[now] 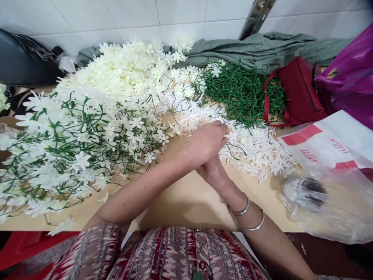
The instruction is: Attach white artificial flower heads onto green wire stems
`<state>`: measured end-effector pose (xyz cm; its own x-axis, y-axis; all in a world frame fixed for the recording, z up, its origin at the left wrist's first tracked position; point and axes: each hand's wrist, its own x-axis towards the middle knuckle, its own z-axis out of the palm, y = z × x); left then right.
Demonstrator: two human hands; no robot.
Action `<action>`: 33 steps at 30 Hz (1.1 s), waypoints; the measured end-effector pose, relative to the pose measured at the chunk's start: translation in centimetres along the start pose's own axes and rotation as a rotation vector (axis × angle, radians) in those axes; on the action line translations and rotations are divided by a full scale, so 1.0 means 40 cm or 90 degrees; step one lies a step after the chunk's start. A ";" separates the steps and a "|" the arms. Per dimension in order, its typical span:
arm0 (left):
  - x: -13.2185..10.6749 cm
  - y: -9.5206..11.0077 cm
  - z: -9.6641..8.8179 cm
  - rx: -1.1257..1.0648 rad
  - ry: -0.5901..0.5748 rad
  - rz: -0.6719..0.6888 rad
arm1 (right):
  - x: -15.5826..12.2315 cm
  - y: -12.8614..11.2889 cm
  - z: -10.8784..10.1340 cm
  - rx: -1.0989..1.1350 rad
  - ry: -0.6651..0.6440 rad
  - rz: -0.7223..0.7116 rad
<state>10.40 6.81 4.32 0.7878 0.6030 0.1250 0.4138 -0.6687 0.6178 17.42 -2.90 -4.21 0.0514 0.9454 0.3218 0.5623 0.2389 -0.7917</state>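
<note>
My left hand (pixel 208 142) reaches across the front of me with its fingers bent closed. A small white bit shows at its fingertips, too little to name. My right hand (pixel 212 169) is crossed underneath, its fingers hidden behind the left one. Just beyond both hands lie loose white stamen-like flower pieces (pixel 259 153), with a thin green stem (pixel 237 151) among them. A heap of green plastic stems (pixel 237 91) is behind these. To the left spreads a big pile of white artificial flowers on green stems (pixel 87 136), with cream blossoms (pixel 125 66) heaped further back.
On the right of the table (pixel 186 202) are a red bag (pixel 301 93), a purple plastic bag (pixel 349 74), a white and red paper bag (pixel 329 142) and a clear plastic bag (pixel 329 206). A black bag (pixel 26 58) stands back left; green cloth (pixel 250 50) lies along the tiled wall.
</note>
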 end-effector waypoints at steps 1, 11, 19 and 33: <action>0.018 0.007 0.013 0.032 -0.010 -0.010 | -0.002 0.005 0.001 0.001 0.005 0.000; 0.073 0.002 0.027 0.099 -0.079 0.018 | 0.008 -0.016 -0.004 0.027 -0.025 0.031; -0.074 -0.087 -0.051 -0.475 0.222 -0.096 | 0.024 -0.066 -0.057 0.120 0.129 0.147; -0.186 -0.108 0.008 -0.687 0.162 -0.155 | 0.031 -0.085 -0.082 0.330 0.220 0.241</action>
<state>2.91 5.09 0.47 0.5738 0.8189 -0.0126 -0.1622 0.1287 0.9783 18.29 -3.27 0.59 0.4712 0.8803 0.0546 -0.0041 0.0641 -0.9979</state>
